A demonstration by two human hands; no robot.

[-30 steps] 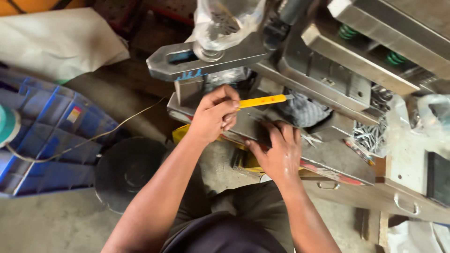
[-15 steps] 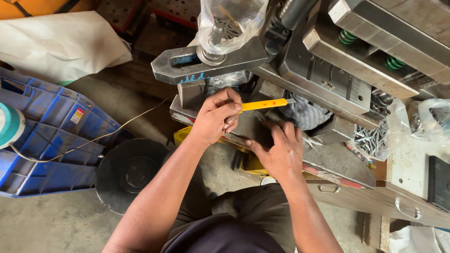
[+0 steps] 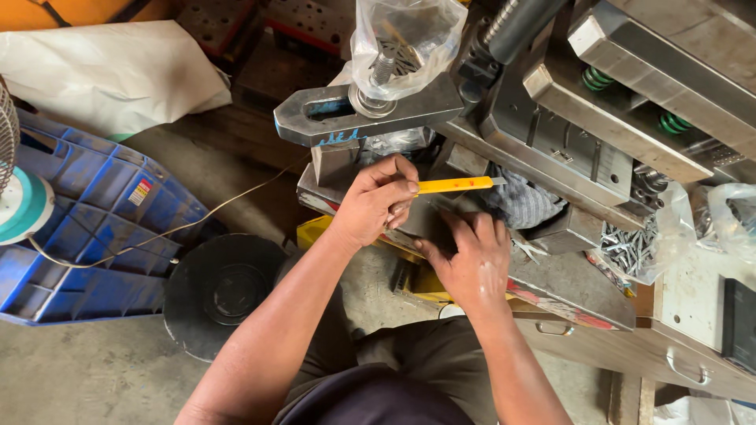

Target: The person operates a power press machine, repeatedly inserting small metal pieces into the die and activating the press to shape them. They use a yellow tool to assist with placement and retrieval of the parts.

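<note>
The left hand [image 3: 376, 206] is closed around the rear half of a yellow utility knife [image 3: 455, 185], with thumb and forefinger pinching its body and the remaining fingers curled beneath. The knife is a slim, flat, straight yellow handle with a small red mark on its side; its tip points toward the grey striped cloth [image 3: 520, 203] tucked against the steel machine block [image 3: 567, 157]. The blade itself is too small to make out. Judged by its form, the knife is light and rigid, its smooth handle may slip in a loose grip, and a thin blade would be brittle under side load; the proper hold is on the handle body, well behind the tip. The right hand [image 3: 472, 264] lies flat, fingers spread, pressed on a dark metal plate [image 3: 429, 224] at the edge of the counter [image 3: 567, 287], just below the knife; it grips nothing. The two hands are near each other but apart. Above them, a slotted steel clamp bar [image 3: 362, 114] carries a threaded stud wrapped in a clear plastic bag [image 3: 402, 39].
</note>
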